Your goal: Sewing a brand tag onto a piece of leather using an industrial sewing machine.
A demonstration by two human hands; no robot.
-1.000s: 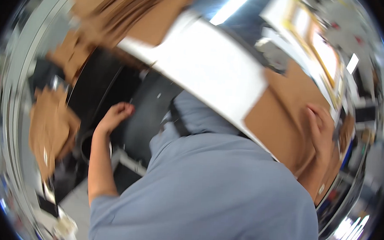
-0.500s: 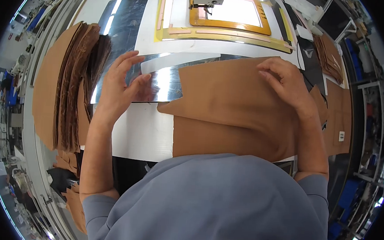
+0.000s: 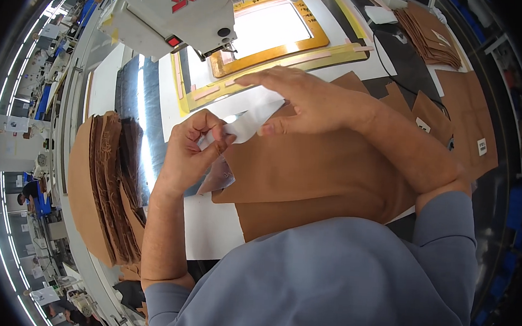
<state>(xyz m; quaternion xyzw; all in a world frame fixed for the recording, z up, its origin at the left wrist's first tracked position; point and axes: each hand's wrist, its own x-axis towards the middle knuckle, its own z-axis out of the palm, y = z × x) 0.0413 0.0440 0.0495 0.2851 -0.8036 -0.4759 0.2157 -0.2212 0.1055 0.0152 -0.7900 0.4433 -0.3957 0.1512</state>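
A thin whitish strip (image 3: 247, 121) is raised and curled above the metal plate. My left hand (image 3: 197, 150) pinches its left end between thumb and fingers. My right hand (image 3: 312, 103) is at the strip's other end, fingers stretched out and thumb apart; I cannot tell whether it touches the strip. Below both hands lies a large brown leather-like piece (image 3: 308, 172), its notched left edge over the shiny metal plate (image 3: 218, 177). Part of the plate is hidden by my left hand and the brown piece.
Left stands a thick stack of brown pieces (image 3: 94, 194). A white sewing machine head (image 3: 174, 14) overhangs the far side, beside an orange frame (image 3: 313, 39) within a yellow-edged template (image 3: 267, 68). More brown pieces (image 3: 427, 38) are piled at far right, near a black cable (image 3: 392, 75).
The strip, earlier flat on the metal plate, is now lifted in my left hand. My right hand has come leftward from the brown piece and opened. The view has turned and shifted.
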